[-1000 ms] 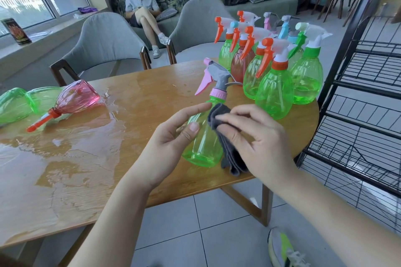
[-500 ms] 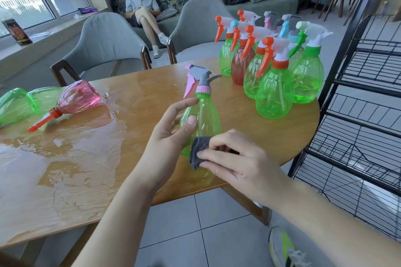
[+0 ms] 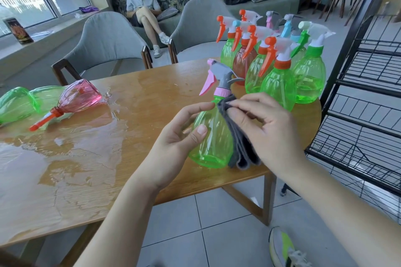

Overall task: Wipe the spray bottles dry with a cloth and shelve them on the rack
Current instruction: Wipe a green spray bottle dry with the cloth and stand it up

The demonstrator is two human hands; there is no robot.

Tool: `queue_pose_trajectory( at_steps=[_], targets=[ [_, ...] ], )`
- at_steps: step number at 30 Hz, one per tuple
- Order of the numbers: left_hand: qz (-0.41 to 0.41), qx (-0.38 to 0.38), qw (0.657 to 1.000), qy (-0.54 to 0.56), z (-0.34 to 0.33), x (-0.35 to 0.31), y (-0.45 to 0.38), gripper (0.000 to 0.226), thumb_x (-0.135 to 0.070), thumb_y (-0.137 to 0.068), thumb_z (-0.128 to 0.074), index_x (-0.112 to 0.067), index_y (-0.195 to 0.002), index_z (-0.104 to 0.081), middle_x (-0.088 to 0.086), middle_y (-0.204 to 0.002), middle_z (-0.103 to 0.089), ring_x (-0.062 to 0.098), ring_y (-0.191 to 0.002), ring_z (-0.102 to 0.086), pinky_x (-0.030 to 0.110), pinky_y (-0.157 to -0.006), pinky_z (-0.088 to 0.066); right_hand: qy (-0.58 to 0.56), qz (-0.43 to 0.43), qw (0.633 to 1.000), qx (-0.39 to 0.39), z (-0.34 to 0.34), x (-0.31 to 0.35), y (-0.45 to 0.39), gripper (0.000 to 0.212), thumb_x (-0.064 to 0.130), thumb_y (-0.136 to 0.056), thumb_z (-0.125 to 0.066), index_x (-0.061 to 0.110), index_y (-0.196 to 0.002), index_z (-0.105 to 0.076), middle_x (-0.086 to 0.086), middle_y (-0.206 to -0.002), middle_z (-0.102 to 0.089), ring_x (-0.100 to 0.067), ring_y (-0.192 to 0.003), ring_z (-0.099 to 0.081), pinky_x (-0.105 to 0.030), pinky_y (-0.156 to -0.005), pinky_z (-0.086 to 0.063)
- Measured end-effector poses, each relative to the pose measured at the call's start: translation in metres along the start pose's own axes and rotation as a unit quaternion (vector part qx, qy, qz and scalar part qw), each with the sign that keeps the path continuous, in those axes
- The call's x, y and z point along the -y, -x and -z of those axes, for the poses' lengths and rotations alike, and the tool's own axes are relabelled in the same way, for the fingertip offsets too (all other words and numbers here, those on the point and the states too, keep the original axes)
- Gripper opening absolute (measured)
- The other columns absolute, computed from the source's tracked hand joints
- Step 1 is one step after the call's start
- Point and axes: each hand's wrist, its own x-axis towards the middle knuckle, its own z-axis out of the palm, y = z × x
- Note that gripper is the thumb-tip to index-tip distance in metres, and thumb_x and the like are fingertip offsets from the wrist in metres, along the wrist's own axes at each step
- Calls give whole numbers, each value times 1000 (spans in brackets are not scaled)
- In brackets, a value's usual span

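A green spray bottle with a grey and pink trigger head is held upright above the table's near edge. My left hand grips its body from the left, thumb on the front. My right hand holds a folded grey cloth against the bottle's right side, up near the neck. Several upright green and red spray bottles stand in a cluster at the table's right end. A pink bottle and green bottles lie on their sides at the left.
The wooden table has a wide puddle across its left half. A black wire rack stands close on the right. Two grey chairs face the far side, and a person sits on a sofa behind.
My right hand has slid the cloth from the bottle's lower body up to its neck. The bottle has tilted back upright and its trigger head has turned.
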Motion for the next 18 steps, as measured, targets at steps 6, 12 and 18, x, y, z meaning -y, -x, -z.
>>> queue_pose_trajectory(
  at_steps=[6,12,18],
  targets=[
    [-1,-1,999,33,-4,1,-1,40,-37,-101,-64,-33,-140,-63,8,-151,-59,44,-145,-46,75,-117,-31,-23,1,999,22,0,-3,18,26,27,-93,-76,17,-117,-78,5,-108,-65,-11,-98,-66,-20,-89,-50],
    [2,5,1000,8,-4,0,-2,36,-25,-107,-53,-37,-138,-67,3,-146,-64,34,-142,-54,68,-119,-36,-7,42,999,10,-2,-3,21,23,17,-92,-75,9,-114,-80,-3,-103,-65,-9,-93,-64,-19,-87,-49],
    [13,-5,998,65,-6,-1,-2,33,-25,-104,-54,-32,-133,-70,7,-142,-66,34,-132,-61,61,-112,-45,1,64,998,17,-5,1,20,20,17,-94,-75,9,-112,-81,-4,-102,-64,-11,-93,-64,-21,-87,-50]
  ],
)
